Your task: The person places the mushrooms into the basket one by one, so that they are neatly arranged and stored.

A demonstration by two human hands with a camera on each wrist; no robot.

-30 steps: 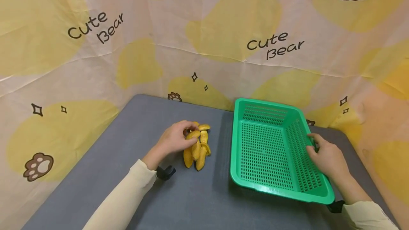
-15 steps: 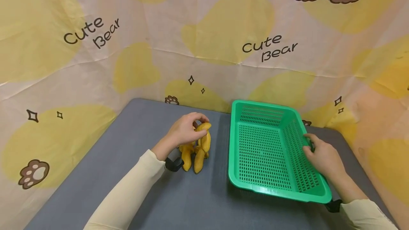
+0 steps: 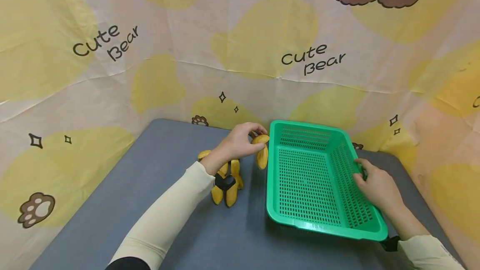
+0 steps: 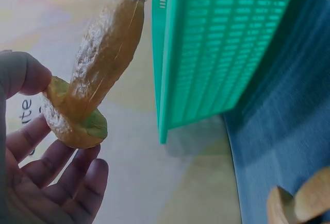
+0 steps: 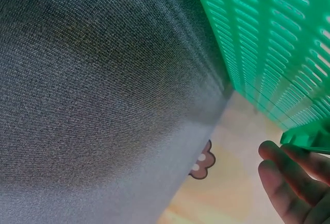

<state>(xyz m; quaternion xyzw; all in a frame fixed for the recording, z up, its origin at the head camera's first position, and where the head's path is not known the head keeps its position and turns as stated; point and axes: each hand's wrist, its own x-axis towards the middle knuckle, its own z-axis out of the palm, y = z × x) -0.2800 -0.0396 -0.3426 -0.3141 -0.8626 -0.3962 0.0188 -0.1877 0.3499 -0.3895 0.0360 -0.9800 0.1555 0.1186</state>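
My left hand [image 3: 244, 140] pinches a yellow mushroom [image 3: 262, 158] by its cap, just beside the left rim of a green plastic basket [image 3: 270, 186]. In the left wrist view the mushroom's stem [image 4: 106, 51] slants up from the cap, with the thumb on one side and the fingertips under it. Several more yellow mushrooms [image 3: 231, 197] lie in a pile on the table, partly hidden by my left wrist. At the basket's right rim, my right hand [image 3: 381, 186] grips the edge, thumb inside; its fingers [image 5: 281, 177] show outside, under the rim.
The grey table [image 3: 210, 236] meets a patterned cloth wall [image 3: 240, 45] at its back and sides. No mushroom shows on the basket's slotted floor. A black band [image 3: 224, 181] is on my left wrist, over the pile.
My left hand has lifted a mushroom off the pile and carried it right, to the basket's left rim. My right hand keeps its hold on the basket.
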